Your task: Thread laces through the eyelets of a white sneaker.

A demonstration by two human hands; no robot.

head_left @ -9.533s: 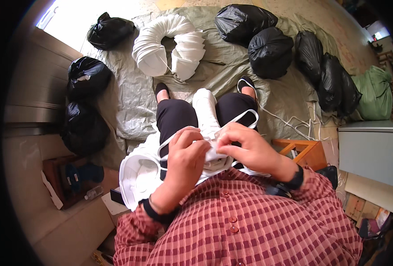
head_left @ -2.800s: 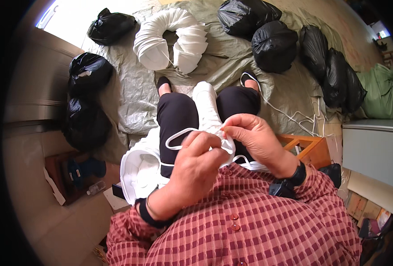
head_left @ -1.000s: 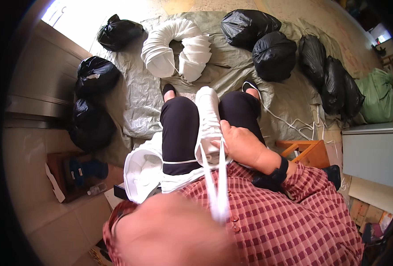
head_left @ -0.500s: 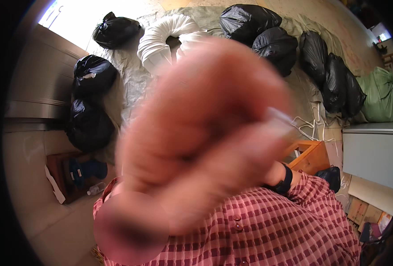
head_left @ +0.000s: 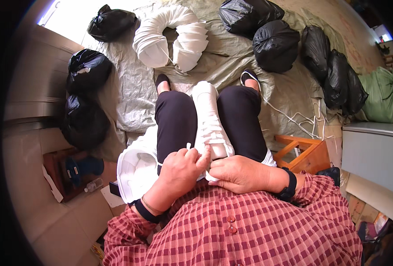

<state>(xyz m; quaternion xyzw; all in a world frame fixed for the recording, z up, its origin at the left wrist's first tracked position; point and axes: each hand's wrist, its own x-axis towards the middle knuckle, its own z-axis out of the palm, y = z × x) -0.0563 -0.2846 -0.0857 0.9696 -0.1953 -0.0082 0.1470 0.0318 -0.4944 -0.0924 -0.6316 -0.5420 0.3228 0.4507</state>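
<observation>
A long white shoe upper (head_left: 207,117) with a laced front lies between my thighs, its rounded toe pointing away from me. My left hand (head_left: 181,170) is at its near left side, fingers curled. A short white lace end (head_left: 188,145) sticks out above those fingers. My right hand (head_left: 240,174) is closed at the near end of the upper, thumb and fingers pinching its white edge. Beside my left thigh stands a stack of nested white uppers (head_left: 136,170). Part of the upper is hidden under my hands.
A curved stack of white uppers (head_left: 189,40) lies ahead on a grey-green sheet (head_left: 134,102). Black bags stand at left (head_left: 87,122) and right (head_left: 276,46), with a green sack (head_left: 379,95) farther right. A wooden stool (head_left: 309,155) and white cords (head_left: 314,126) are at my right.
My left hand, raised and blurred close before the camera, has come down to the upper in my lap. The upper and my right hand now show fully.
</observation>
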